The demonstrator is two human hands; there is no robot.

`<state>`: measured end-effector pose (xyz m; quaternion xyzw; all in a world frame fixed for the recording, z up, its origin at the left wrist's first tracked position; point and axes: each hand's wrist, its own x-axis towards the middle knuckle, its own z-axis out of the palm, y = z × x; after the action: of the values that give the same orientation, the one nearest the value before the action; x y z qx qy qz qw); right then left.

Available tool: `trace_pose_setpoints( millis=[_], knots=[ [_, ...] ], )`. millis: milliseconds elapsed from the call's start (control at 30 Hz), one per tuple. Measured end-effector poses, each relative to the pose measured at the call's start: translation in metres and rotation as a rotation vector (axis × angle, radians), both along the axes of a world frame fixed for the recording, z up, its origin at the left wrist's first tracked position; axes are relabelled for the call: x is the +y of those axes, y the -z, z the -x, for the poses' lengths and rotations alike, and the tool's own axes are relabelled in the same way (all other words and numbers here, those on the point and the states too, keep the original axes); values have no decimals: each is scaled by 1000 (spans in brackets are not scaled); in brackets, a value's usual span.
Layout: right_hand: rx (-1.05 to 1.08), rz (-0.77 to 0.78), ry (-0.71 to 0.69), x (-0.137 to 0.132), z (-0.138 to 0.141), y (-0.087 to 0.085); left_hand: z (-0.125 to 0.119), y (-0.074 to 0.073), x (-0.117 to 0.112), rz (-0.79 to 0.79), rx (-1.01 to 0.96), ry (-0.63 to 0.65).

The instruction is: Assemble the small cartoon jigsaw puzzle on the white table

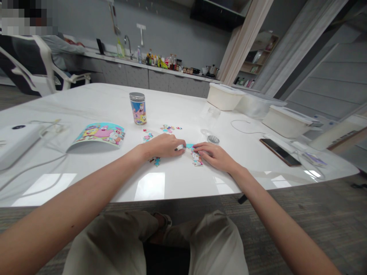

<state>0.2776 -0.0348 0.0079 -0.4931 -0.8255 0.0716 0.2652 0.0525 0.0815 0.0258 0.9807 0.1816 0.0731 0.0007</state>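
Observation:
My left hand (pixel 164 146) rests on the white table (pixel 94 103), fingers curled and pinched on a small puzzle piece at its fingertips. My right hand (pixel 215 154) lies flat beside it, fingers pressing on a joined cluster of colourful puzzle pieces (pixel 197 159). The two hands almost touch at a light-blue piece (pixel 189 146). More loose puzzle pieces (pixel 168 128) lie just beyond the hands, and a few (pixel 156 161) peek out under my left wrist. A cartoon-printed tin can (pixel 138 108) stands upright further back. A curved cartoon picture sheet (pixel 100 134) lies to the left.
A round metal lid (pixel 213 139) lies near my right hand. A dark phone (pixel 280 151) with a white cable sits at the right. White lidded boxes (pixel 225 96) stand at the far right. A white device (pixel 15 140) with cables is at the left. A person sits in a chair at the far left.

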Motion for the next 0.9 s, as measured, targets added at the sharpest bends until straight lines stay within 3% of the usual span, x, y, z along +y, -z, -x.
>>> trace_pose_setpoints(
  millis=[267,400,533,733,900],
  knots=[
    [46,-9,28,-1,2,-3,0,2,6,-35,2,-29],
    [65,-15,63,1,-1,0,7,-11,9,-93,46,-85],
    [84,-16,111,1,-3,3,29,-27,26,-153,82,-233],
    [95,-35,146,3,-3,3,55,-35,53,-38,169,-224],
    [91,-72,177,3,-4,6,52,-33,44,117,138,-134]
  ],
)
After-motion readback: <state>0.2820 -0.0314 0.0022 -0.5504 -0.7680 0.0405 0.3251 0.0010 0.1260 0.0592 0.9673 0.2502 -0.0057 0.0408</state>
